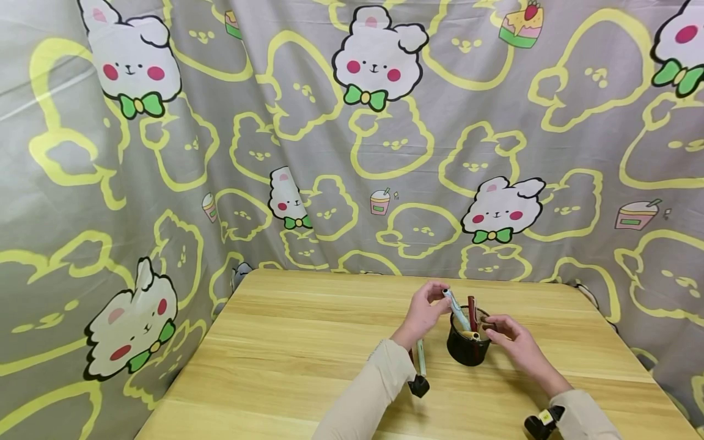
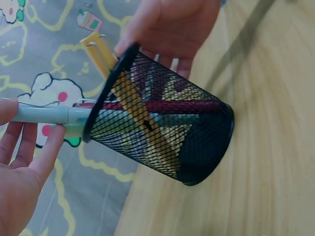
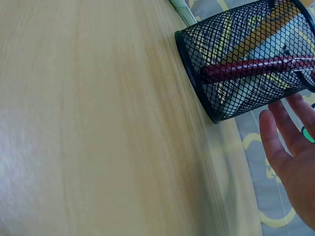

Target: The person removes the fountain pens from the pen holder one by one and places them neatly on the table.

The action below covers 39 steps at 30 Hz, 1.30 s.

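Left hand (image 1: 428,308) pinches pale-blue pen (image 1: 456,310) slanting down into cup (image 1: 467,351).

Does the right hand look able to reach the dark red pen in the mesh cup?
Probably yes: the right hand is beside the mesh cup, the dark red pen sticks up out of it, and the left hand holds a light blue pen.

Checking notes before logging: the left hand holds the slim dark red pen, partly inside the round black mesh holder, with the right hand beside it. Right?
Wrong colour: the left wrist view shows the left hand holding the slim pale blue pen, partly inside the round black mesh holder, with the right hand beside it.
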Each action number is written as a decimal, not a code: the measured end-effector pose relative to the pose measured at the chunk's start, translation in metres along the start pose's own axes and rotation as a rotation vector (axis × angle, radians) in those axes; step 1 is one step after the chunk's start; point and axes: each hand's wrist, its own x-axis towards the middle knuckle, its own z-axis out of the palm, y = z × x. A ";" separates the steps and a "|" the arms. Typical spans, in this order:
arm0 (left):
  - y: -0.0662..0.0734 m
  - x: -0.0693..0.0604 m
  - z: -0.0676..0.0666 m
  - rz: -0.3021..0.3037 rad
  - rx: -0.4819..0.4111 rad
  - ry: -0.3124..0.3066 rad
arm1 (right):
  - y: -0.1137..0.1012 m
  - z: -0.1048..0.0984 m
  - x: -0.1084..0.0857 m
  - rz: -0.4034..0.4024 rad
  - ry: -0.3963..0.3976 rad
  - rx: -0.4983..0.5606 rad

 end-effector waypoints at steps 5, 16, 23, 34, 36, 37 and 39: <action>0.007 0.000 -0.003 0.001 -0.022 0.027 | -0.002 0.000 0.000 -0.008 -0.007 0.003; 0.016 0.001 -0.009 0.034 -0.071 0.041 | -0.002 0.002 0.000 0.018 0.008 -0.010; 0.020 0.004 -0.017 -0.001 -0.156 0.108 | -0.001 0.002 0.000 0.013 0.007 -0.013; 0.029 0.006 -0.040 0.000 -0.268 0.178 | 0.000 0.000 0.000 0.016 -0.001 -0.019; 0.030 0.005 -0.044 0.004 -0.281 0.187 | 0.001 0.000 0.000 0.011 -0.002 -0.023; 0.030 0.005 -0.046 0.004 -0.286 0.191 | 0.001 0.000 0.000 0.009 -0.002 -0.024; 0.030 0.004 -0.051 -0.001 -0.288 0.200 | 0.001 0.000 0.000 0.004 -0.003 -0.023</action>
